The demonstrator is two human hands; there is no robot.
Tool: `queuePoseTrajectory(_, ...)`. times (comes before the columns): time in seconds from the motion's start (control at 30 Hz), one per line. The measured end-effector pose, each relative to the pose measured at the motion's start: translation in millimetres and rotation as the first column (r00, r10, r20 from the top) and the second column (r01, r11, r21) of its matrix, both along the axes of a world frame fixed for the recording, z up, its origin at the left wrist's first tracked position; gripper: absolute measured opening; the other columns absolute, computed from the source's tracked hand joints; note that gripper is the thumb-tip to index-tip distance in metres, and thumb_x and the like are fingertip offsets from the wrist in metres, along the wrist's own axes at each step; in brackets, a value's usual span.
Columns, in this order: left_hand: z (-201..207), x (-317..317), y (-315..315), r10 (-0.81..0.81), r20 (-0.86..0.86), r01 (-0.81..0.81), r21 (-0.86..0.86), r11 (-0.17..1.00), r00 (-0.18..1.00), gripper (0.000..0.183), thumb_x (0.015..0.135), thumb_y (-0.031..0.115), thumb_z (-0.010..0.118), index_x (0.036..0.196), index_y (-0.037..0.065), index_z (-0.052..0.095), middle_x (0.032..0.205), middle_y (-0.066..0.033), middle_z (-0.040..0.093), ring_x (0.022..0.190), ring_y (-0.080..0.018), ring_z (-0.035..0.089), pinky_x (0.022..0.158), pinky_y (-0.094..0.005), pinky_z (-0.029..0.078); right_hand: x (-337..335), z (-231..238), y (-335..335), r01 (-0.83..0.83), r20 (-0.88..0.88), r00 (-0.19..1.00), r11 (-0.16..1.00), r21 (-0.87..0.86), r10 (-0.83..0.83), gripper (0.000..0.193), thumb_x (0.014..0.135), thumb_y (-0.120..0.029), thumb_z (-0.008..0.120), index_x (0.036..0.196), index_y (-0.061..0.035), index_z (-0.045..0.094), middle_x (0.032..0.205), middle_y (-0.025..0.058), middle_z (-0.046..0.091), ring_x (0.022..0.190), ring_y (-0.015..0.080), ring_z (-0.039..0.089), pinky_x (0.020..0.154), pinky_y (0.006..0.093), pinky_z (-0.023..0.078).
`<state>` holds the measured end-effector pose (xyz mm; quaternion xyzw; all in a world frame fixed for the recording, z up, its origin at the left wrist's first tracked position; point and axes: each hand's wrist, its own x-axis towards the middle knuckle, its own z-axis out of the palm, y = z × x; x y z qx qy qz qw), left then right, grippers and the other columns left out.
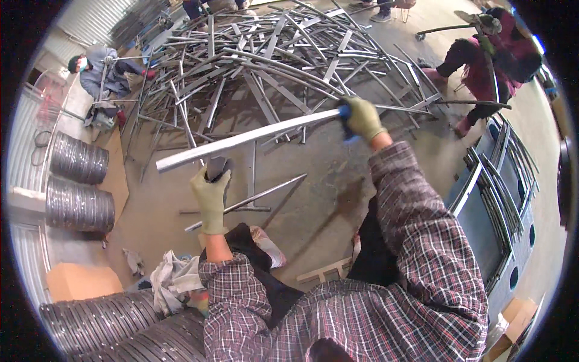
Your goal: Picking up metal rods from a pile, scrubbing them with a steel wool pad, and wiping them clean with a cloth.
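Note:
A long silver metal bar (253, 136) stretches before me, its free end to the left. My right hand (365, 119), in a pale green glove, is closed round the bar's right end, with a blue pad or cloth (347, 125) there between glove and metal. My left hand (211, 196), gloved alike, grips a dark grey folded pad (218, 169) just below the bar near its left end. Whether that pad touches the bar I cannot tell. Under my hands, a thin metal rod (265, 193) lies slanted close to the floor.
A large tangled heap of metal strips (265, 66) spreads ahead. Coiled dark bundles (79, 202) stand at left. A blue rack (482, 211) at right carries several curved bars. Co-workers sit at far left (108, 75) and far right (482, 72). A grey cloth (175, 277) lies near my left leg.

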<state>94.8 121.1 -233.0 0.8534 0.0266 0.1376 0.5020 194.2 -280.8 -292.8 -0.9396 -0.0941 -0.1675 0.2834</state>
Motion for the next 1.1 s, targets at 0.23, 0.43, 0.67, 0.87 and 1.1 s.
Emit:
queuePoseTrajectory(0.23,-6,-3,3,0.09,0.016,-0.09,-0.008,0.996,0.996,0.025,0.074,0.005,0.076,0.095,-0.004,0.069,0.08,-0.0061,0.07,0.072,-0.0114,0.063,0.068,-0.0286,0.051,-38,36,109,-0.255,0.372,0.898,0.967,0.007,0.234,0.047,0.062,-0.008,0.069,0.109,-0.0069,0.065,0.11,0.0174,0.063,0.103,0.0365,0.06,0.089,0.0441,0.048)
queuePoseTrajectory(0.43,-15,-16,26,0.073,0.09,-0.076,0.038,0.996,0.993,0.021,0.07,0.002,0.077,0.088,-0.003,0.068,0.071,-0.0021,0.065,0.064,-0.0097,0.06,0.06,-0.0263,0.048,-45,43,107,-0.325,0.353,0.873,0.941,-0.095,0.337,0.045,0.061,-0.014,0.074,0.105,-0.0118,0.067,0.103,0.0098,0.066,0.095,0.0298,0.065,0.082,0.0406,0.052)
queuePoseTrajectory(0.67,-26,1,42,0.055,-0.005,-0.055,-0.091,0.994,0.998,0.018,0.074,-0.002,0.073,0.092,-0.001,0.068,0.071,-0.0011,0.063,0.057,-0.008,0.057,0.051,-0.0229,0.046,32,-55,-34,0.019,0.102,0.995,1.0,-0.001,-0.019,0.026,0.08,-0.015,0.061,0.105,-0.0101,0.068,0.098,0.0184,0.068,0.094,0.0385,0.064,0.081,0.0457,0.051)
queuePoseTrajectory(0.87,11,-19,39,0.141,-0.027,-0.143,-0.097,0.985,0.99,0.021,0.074,0.004,0.074,0.095,0.0,0.07,0.077,-0.002,0.067,0.066,-0.0097,0.061,0.059,-0.0253,0.05,44,-57,-9,0.002,0.14,0.99,0.994,0.107,-0.017,0.036,0.071,-0.001,0.064,0.107,-0.0055,0.066,0.102,0.0208,0.066,0.098,0.0419,0.061,0.085,0.0465,0.05)
queuePoseTrajectory(1.1,-4,-19,21,-0.009,0.066,0.009,-0.007,1.0,0.998,0.039,0.071,0.011,0.081,0.105,-0.005,0.069,0.091,-0.0125,0.073,0.083,-0.0143,0.068,0.075,-0.0293,0.053,11,-66,-44,0.013,0.176,0.983,0.983,0.181,-0.046,0.031,0.069,-0.005,0.063,0.1,-0.0015,0.065,0.096,0.0198,0.065,0.093,0.0398,0.062,0.083,0.0403,0.048)
